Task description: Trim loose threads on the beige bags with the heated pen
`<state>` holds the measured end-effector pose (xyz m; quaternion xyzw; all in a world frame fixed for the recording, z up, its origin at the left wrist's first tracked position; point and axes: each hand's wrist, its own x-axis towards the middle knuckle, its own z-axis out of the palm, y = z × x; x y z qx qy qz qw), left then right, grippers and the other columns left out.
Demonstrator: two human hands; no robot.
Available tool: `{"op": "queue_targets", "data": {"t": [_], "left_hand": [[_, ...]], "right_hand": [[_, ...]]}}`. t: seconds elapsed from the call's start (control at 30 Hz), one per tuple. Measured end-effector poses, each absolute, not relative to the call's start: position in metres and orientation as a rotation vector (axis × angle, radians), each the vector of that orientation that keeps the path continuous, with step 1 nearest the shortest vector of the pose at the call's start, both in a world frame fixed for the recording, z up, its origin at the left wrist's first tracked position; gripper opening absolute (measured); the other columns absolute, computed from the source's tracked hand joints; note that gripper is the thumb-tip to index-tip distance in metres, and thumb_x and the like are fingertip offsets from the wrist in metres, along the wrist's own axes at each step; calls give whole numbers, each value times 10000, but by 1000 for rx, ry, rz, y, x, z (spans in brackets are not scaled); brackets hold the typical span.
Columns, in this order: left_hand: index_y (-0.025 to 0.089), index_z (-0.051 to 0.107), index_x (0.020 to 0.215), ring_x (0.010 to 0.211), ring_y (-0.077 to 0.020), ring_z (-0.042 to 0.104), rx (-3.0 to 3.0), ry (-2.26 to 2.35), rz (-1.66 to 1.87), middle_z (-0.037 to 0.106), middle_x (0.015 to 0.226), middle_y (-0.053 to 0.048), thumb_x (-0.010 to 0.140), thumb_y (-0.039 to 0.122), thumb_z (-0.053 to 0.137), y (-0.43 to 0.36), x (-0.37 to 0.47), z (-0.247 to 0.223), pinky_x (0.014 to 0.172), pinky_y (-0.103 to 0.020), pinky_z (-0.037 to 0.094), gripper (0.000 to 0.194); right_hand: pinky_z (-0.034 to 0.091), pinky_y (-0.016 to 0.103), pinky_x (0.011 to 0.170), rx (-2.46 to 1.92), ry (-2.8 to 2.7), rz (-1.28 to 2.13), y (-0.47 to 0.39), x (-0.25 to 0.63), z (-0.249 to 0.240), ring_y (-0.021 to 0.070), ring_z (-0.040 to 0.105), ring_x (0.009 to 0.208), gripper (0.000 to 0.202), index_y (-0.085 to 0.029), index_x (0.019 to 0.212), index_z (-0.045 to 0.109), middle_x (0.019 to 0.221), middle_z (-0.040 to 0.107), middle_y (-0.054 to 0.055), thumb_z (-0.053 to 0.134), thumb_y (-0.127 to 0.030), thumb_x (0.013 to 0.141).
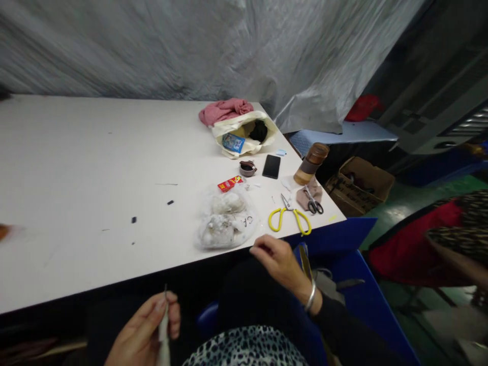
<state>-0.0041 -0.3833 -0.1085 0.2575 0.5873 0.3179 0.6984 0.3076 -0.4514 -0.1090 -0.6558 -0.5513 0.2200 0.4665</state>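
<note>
My left hand (147,325) is below the table's front edge, its fingers closed round a slim tool with a pale handle (163,338) and a thin dark tip pointing up. The tool's exact kind is unclear. My right hand (280,262) is at the table's edge, fingers curled together; anything in them is hidden. Just beyond it lies a clear plastic bag (224,223) with whitish contents and dark lettering. Yellow-handled scissors (290,216) rest to the right of the bag, and black-handled scissors (313,202) lie on a brown cloth.
On the white table (84,168) are a red packet (230,183), a phone (271,166), a brown bottle (310,163), a cream bag (246,133) and small dark pieces (133,220). A blue bin (366,284) stands at right, near a cardboard box (360,185) and a person's patterned clothing (461,229).
</note>
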Motion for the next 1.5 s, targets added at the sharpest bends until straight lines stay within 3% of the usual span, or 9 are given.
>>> {"op": "queue_targets", "data": {"t": [0.13,0.2,0.33,0.53,0.7,0.9,1.07,1.2,1.5], "left_hand": [[164,766,839,886,-216,696,673,1118,854,736,836,-60,610,538,984,-392,31,-81,807,-268,613,490],[163,786,865,915,-215,705,640,1113,906,772,931,-76,582,535,1004,-399,40,-79,819,-272,608,516],[160,826,934,912,-210,710,654,1127,970,792,1025,-99,598,570,988,-410,40,-85,769,-256,590,554],[255,742,1327,1167,-254,686,832,1049,932,709,1377,-101,791,504,897,-417,25,-94,964,-331,574,611],[110,780,750,909,-231,679,780,1207,888,761,926,-128,713,568,915,-420,-7,-113,832,-308,569,479],[171,732,1241,915,-211,725,549,1400,944,746,1260,-120,669,229,925,-426,-52,-133,758,-286,596,607],[131,730,1122,866,-178,738,299,1508,994,767,1131,-113,876,87,687,-426,-74,-143,722,-255,624,254],[126,731,1047,780,-155,733,199,1528,1025,770,1046,-91,903,44,621,-424,-76,-146,663,-233,629,199],[176,733,1021,835,-218,733,122,1503,960,786,1076,-72,658,144,765,-423,-88,-169,645,-274,658,365]], "right_hand": [[472,250,688,-1308,-1315,1121,-456,207,-120,151,643,746,233,-231,1012,751,878,731,-18,812,-438,922],[469,247,677,-1231,-1287,1191,-458,178,-124,149,630,738,326,-226,1031,749,887,719,-25,879,-464,850],[463,244,681,-1310,-1185,1092,-464,156,-125,139,612,717,227,-234,1046,730,846,697,-47,842,-363,897],[512,310,909,-1347,-1409,646,-463,203,-121,195,689,995,163,-274,1187,730,1082,757,24,624,-280,1063],[522,397,896,-1669,-1478,59,-442,286,-133,263,667,1014,293,-269,1321,712,1126,700,99,532,-314,1094],[488,425,832,-1806,-1726,-173,-430,330,-158,292,620,928,258,-240,1266,709,1013,704,94,557,-324,1075],[479,431,871,-1753,-1688,-161,-421,326,-172,300,621,973,171,-226,1162,667,1006,712,92,581,-350,1080],[486,440,884,-1726,-1687,-155,-413,326,-180,301,616,976,147,-224,1087,665,995,707,92,612,-361,1070],[536,486,942,-1693,-1587,-176,-413,325,-185,309,635,1061,239,-240,1231,634,1128,711,103,685,-359,1030]]}}
